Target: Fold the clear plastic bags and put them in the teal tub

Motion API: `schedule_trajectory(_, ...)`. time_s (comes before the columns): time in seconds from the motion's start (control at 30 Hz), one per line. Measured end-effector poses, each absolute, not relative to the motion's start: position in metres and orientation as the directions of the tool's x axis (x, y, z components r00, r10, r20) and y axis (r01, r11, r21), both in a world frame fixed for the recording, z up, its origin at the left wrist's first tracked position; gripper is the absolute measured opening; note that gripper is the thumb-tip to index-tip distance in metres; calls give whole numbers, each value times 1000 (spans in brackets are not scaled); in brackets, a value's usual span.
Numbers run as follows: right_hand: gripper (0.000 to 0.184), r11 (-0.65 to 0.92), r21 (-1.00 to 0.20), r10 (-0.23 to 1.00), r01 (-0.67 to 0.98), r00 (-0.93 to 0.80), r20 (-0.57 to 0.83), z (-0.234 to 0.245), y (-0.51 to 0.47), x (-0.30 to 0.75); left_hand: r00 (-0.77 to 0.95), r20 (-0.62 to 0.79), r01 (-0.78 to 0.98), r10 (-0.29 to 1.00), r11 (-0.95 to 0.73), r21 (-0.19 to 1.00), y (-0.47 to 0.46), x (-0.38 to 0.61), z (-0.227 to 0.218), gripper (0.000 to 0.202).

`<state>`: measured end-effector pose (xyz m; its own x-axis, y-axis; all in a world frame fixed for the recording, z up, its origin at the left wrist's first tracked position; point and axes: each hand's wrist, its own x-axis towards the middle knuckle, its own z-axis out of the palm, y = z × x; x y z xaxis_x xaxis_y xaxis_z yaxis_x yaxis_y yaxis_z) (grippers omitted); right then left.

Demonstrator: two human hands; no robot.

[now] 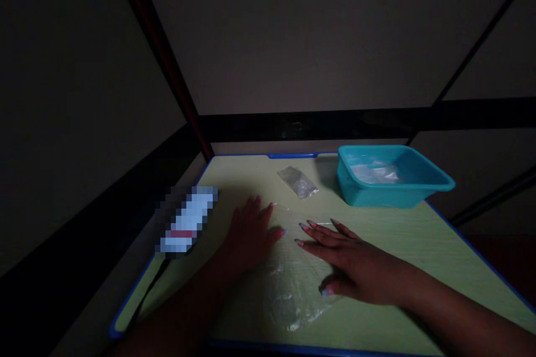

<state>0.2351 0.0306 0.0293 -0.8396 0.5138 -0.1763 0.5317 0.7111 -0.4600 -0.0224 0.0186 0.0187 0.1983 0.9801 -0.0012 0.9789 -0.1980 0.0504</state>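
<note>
A clear plastic bag (pixel 288 273) lies flat on the light table in front of me. My left hand (pixel 251 234) rests at its left edge, palm down with fingers spread. On the right side of the bag lies my right hand (pixel 339 254), fingers stretched out and thumb apart, touching the plastic. Neither hand grips anything. Beyond the hands sits a small folded clear plastic packet (pixel 298 182). To its right stands a turquoise plastic basin (pixel 381 195) with clear plastic pieces (pixel 374 172) inside.
A phone-like device with a blurred bright screen (pixel 188 220) lies at the table's left edge, with a dark cable (pixel 148 290) running toward me. The table (pixel 444 268) has a blue rim. Dark wall panels (pixel 301 39) rise behind it.
</note>
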Motion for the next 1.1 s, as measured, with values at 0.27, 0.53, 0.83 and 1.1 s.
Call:
schedule_trajectory(0.27,86,701,-489,499,519,-847,-185,28,33,237,86,50,994,995,-89,66,26,-25,14,63)
schedule_trajectory(0.53,96,662,-454,529,597,-801,-281,37,35,231,559,49,755,828,-533,381,15,-14,32,55)
schedule_trajectory(0.83,100,650,-455,525,609,-792,-310,41,34,229,593,-100,779,799,-538,321,11,-8,26,58)
schedule_trajectory(1.1,97,654,-439,527,616,-787,-321,40,34,231,192,71,970,979,-200,140,32,-27,11,56)
